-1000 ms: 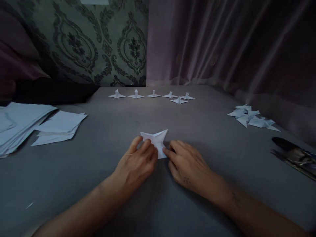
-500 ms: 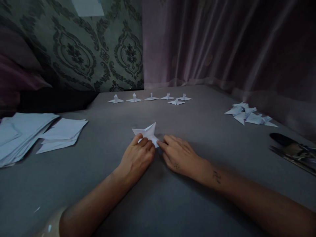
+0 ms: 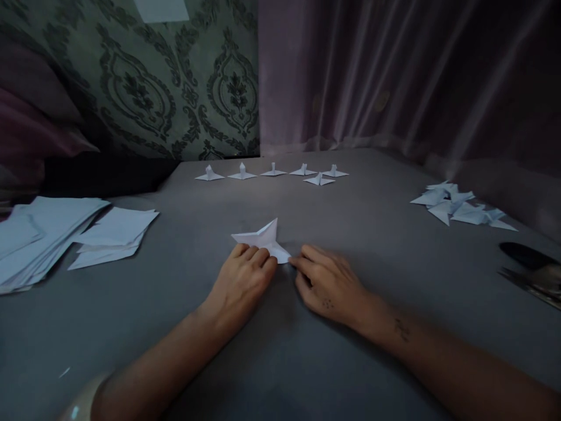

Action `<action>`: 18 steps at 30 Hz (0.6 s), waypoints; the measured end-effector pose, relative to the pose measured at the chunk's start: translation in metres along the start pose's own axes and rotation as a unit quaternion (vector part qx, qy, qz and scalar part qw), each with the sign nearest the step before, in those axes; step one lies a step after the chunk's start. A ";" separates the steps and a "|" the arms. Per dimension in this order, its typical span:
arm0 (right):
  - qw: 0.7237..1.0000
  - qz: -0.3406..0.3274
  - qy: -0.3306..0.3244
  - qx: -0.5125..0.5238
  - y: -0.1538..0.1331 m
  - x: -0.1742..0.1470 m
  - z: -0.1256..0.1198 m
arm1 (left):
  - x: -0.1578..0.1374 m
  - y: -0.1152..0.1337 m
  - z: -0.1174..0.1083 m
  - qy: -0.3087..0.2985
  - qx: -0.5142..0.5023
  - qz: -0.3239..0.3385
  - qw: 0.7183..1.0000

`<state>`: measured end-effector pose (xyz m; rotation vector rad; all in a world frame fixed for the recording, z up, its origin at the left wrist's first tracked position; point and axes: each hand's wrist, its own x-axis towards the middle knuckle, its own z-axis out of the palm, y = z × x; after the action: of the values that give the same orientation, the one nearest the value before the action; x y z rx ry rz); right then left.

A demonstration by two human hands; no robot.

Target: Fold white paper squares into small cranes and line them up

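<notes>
A white folded paper (image 3: 263,235) with several points lies on the grey surface in front of me, two points rising at its far side. My left hand (image 3: 246,275) is closed on its near left part, knuckles up, and the curled fingers hide some of the paper. At the right corner, the bent index finger of my right hand (image 3: 328,286) touches the tip, with the other fingers bent beside it. How the right thumb meets the paper is hidden.
Several folded paper figures (image 3: 242,172) stand in a row at the back. More folded figures (image 3: 464,204) lie heaped at the right, beyond scissors (image 3: 528,254) near the edge. On the left are a stack of paper sheets (image 3: 56,228) and smaller paper pieces (image 3: 116,228).
My right hand has slid right and slightly nearer, along the paper to its right corner. My left thumb has tucked down from the paper's top. The view has shifted a little.
</notes>
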<state>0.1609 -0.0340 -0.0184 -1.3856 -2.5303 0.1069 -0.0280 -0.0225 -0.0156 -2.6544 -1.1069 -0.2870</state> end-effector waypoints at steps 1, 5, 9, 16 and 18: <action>1.000 0.009 0.002 0.008 0.000 0.001 0.001 | 0.000 0.000 0.000 0.003 -0.005 -0.005 1.000; 0.998 0.040 0.008 0.047 0.002 0.004 0.005 | 0.004 0.000 0.003 0.004 -0.024 -0.026 0.999; 0.994 0.066 0.011 0.091 0.005 0.009 0.008 | 0.008 -0.003 0.002 -0.025 -0.066 -0.051 0.996; 0.983 0.122 0.011 0.139 0.004 0.016 0.011 | 0.017 -0.009 -0.001 -0.054 -0.067 -0.063 0.994; 0.978 0.141 0.014 0.151 0.004 0.018 0.010 | 0.019 -0.012 0.001 -0.055 -0.064 -0.056 0.995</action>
<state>0.1523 -0.0164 -0.0259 -1.5913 -2.1656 0.4975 -0.0230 -0.0013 -0.0094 -2.7541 -1.3161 -0.2442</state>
